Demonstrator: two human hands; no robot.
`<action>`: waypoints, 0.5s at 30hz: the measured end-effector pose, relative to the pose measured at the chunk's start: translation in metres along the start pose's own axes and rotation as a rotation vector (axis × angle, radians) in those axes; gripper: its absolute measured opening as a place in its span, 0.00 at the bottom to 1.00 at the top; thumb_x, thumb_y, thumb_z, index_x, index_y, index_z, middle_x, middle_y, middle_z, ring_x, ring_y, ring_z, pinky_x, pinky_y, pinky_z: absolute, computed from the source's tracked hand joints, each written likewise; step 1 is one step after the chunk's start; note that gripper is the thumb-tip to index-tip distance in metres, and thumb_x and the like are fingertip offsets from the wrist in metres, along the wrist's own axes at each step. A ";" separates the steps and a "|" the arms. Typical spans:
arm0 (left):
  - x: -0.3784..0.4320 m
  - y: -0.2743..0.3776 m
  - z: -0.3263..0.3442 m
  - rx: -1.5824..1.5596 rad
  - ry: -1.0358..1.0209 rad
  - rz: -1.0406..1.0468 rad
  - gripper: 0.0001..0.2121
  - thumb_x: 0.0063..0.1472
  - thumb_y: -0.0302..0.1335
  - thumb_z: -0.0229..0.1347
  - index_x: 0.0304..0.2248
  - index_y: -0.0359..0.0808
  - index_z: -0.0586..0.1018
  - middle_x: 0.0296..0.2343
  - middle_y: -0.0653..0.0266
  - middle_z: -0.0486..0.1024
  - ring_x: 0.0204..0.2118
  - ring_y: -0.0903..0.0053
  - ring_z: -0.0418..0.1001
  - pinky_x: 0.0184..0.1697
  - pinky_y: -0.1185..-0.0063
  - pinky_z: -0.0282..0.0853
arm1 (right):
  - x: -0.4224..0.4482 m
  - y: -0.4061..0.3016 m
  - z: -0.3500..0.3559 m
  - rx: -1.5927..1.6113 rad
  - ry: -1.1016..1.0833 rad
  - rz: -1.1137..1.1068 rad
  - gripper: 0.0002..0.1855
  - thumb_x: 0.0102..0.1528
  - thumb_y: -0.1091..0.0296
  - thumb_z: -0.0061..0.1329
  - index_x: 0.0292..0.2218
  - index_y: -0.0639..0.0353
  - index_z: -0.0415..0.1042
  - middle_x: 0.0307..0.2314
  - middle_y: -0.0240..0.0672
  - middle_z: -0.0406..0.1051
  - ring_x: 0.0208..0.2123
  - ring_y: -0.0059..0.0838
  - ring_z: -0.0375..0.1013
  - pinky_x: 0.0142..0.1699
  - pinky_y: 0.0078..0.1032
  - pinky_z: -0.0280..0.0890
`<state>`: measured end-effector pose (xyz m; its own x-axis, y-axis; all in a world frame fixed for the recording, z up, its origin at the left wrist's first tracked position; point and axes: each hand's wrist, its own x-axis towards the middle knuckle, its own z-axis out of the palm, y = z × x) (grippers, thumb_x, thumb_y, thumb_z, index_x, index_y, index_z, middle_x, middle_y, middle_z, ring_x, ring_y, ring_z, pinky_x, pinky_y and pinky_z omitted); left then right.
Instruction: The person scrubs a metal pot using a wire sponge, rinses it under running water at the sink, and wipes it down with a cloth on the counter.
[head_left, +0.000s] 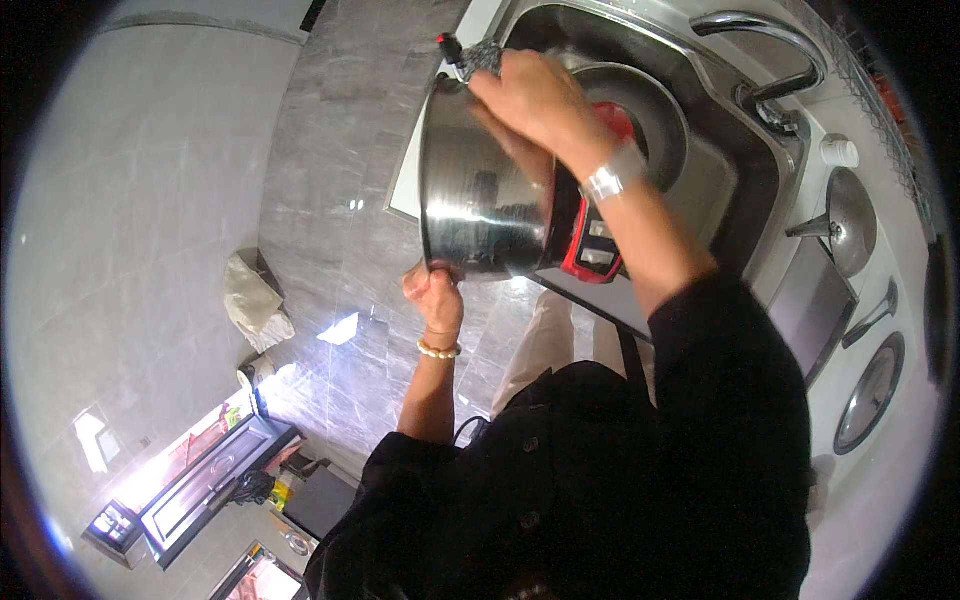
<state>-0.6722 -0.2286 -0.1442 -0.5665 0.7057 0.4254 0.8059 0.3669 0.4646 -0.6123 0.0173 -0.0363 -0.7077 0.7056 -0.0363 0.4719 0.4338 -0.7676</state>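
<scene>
A stainless steel pot (487, 187) is held on its side at the sink's near edge. My left hand (437, 300), with a beaded bracelet, grips its lower rim. At the upper rim, my right hand (529, 94) is closed on a metal wool scrubber (482, 61); motion blurs the hand. A black piece with a red tip (448, 46) sticks out beside the scrubber; whether it belongs to the pot is unclear. A red and black part (598, 251) lies at the pot's base, partly behind my right forearm. Behind it, a round metal pan (664, 124) rests in the sink (739, 172).
A curved faucet (795, 45) rises behind the sink. Along the right counter are a white-capped container (840, 153), a domed metal lid (853, 221), a metal utensil (874, 315) and a round lid (870, 394). A crumpled cloth or bag (255, 300) lies by the left wall.
</scene>
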 end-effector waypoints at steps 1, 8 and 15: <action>0.002 0.001 0.001 -0.005 0.003 0.005 0.10 0.47 0.26 0.40 0.12 0.37 0.66 0.12 0.64 0.66 0.17 0.67 0.63 0.22 0.73 0.54 | 0.013 0.005 -0.007 0.017 -0.051 0.032 0.21 0.48 0.59 0.41 0.35 0.72 0.66 0.23 0.55 0.67 0.27 0.51 0.69 0.32 0.36 0.65; 0.001 0.001 0.002 0.038 0.094 0.030 0.10 0.47 0.26 0.39 0.12 0.37 0.65 0.13 0.63 0.67 0.16 0.65 0.63 0.22 0.72 0.55 | -0.109 -0.016 0.050 -0.317 0.317 -0.390 0.22 0.43 0.72 0.48 0.41 0.74 0.64 0.46 0.50 0.57 0.49 0.44 0.58 0.52 0.34 0.56; -0.013 -0.010 0.008 -0.194 0.039 -0.110 0.13 0.50 0.27 0.46 0.13 0.33 0.59 0.14 0.58 0.64 0.18 0.63 0.59 0.23 0.70 0.51 | 0.009 0.022 0.011 -0.004 -0.018 0.133 0.18 0.49 0.57 0.41 0.19 0.62 0.73 0.18 0.49 0.68 0.28 0.45 0.69 0.36 0.37 0.63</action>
<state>-0.6712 -0.2370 -0.1604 -0.6581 0.6426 0.3923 0.6933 0.3140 0.6487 -0.6137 0.0274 -0.0607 -0.6482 0.7467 -0.1491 0.5639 0.3392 -0.7530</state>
